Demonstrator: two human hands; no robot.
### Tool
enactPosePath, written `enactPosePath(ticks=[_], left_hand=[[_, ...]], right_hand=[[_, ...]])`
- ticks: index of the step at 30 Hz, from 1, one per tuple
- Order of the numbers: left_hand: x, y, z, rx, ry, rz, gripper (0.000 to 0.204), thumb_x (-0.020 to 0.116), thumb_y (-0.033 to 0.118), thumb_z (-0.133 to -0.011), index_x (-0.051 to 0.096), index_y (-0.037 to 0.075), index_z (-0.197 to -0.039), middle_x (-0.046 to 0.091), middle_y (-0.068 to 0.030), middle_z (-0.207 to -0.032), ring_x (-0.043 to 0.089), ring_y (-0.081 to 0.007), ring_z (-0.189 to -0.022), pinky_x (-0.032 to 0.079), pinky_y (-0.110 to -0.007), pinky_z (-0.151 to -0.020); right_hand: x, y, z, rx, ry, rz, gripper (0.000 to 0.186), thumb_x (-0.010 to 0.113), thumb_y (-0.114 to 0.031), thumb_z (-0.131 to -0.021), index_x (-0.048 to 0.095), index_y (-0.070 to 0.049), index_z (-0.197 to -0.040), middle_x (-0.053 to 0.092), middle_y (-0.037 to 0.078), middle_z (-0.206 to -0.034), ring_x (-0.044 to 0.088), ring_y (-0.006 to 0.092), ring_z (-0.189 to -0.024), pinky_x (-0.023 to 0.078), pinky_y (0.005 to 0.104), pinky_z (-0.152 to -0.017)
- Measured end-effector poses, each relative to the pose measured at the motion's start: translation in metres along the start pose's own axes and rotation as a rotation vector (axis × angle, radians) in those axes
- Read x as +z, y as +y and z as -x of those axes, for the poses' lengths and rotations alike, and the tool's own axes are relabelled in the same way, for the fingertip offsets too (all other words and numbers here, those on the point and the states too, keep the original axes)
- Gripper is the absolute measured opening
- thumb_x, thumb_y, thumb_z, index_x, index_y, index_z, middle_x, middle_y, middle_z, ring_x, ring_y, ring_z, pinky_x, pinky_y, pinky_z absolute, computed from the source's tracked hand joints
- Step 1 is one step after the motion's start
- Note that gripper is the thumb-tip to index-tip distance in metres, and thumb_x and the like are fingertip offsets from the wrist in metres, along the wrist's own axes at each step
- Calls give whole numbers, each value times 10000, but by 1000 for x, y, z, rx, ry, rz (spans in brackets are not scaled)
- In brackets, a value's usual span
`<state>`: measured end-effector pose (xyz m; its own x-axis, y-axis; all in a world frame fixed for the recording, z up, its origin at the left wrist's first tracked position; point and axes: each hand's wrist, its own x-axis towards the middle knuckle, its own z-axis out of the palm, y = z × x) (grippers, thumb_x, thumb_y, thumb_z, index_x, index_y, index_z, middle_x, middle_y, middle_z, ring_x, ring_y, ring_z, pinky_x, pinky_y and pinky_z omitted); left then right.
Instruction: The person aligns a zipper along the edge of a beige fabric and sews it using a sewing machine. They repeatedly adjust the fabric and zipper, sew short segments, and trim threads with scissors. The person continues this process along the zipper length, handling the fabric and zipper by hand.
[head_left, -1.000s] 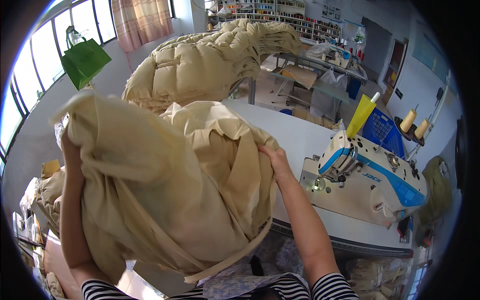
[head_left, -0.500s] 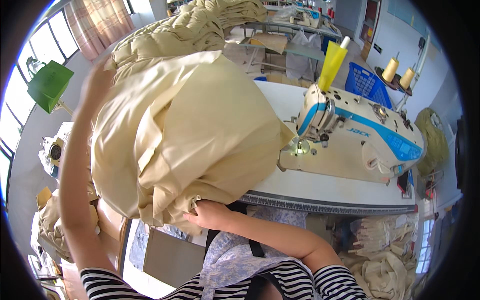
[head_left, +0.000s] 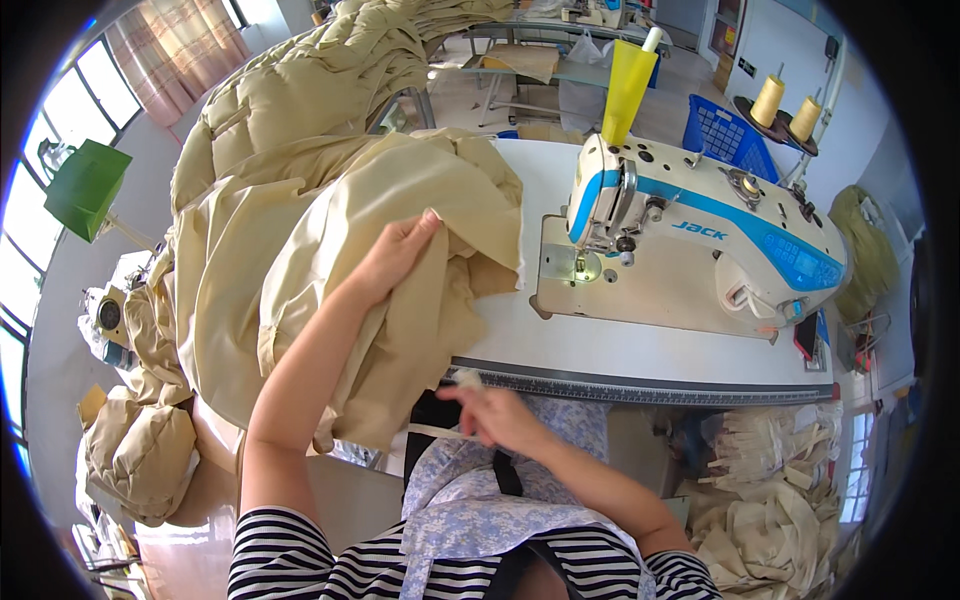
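A large beige fabric piece (head_left: 330, 240) lies heaped over the left part of the sewing table (head_left: 640, 350). My left hand (head_left: 398, 255) pinches a fold of it near the middle. Below the table's front edge, over my lap, my right hand (head_left: 500, 415) is closed and a little blurred. A narrow cream strip (head_left: 438, 431) runs into its fingers, and a small pale bit shows at the fingertips. To the right of the cloth stands a white and blue sewing machine (head_left: 700, 225), its needle area lit. No cloth lies under the needle.
Padded beige material (head_left: 290, 90) is piled behind the cloth, and a stuffed bundle (head_left: 140, 455) sits at the left. A yellow cone (head_left: 630, 90) tops the machine. Behind it are a blue crate (head_left: 730, 135) and thread cones (head_left: 768, 100). Beige pieces (head_left: 770, 530) lie low at right.
My left hand has come from the far left to the middle of the cloth. The raised cloth has sunk and shifted left. My right hand has let go of its edge and moved right.
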<state>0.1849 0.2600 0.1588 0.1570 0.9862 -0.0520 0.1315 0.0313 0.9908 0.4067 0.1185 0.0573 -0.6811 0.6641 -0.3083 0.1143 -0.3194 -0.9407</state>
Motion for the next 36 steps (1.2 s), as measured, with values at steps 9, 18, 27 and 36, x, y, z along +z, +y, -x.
enactPosePath(ticks=[9,18,27,36], left_hand=[[-45,89,10,295,302,13,311,582,282,-1052,693,11,-1155,689,19,-947,596,-45,-799,508,-247,-703],[-351,219,59,568,1207,-1430,322,543,265,-1014,697,41,-1186,720,-97,-1114,662,-184,-1031,520,-325,-910],[-51,193,-126,1345,436,-1549,152,534,114,-943,660,122,-1027,664,-53,-1005,653,-242,-966,569,-376,-777],[77,-87,-176,1124,134,-1299,75,664,218,-867,647,153,-836,621,3,-780,659,-191,-756,555,-346,-598]], right_hand=[[-54,-89,-58,-343,839,843,732,753,-356,-863,467,58,-1395,636,88,-796,675,289,-729,532,378,-654],[37,-215,-94,-720,405,1386,127,697,-198,-754,723,-81,-714,700,139,-824,704,334,-790,538,460,-615],[19,-95,7,-341,-127,-139,402,639,-278,-1009,629,-10,-1308,718,81,-1164,676,165,-1036,547,327,-917],[-22,55,69,127,200,-13,341,622,-309,-1004,654,-1,-861,675,46,-653,607,88,-582,465,271,-575]])
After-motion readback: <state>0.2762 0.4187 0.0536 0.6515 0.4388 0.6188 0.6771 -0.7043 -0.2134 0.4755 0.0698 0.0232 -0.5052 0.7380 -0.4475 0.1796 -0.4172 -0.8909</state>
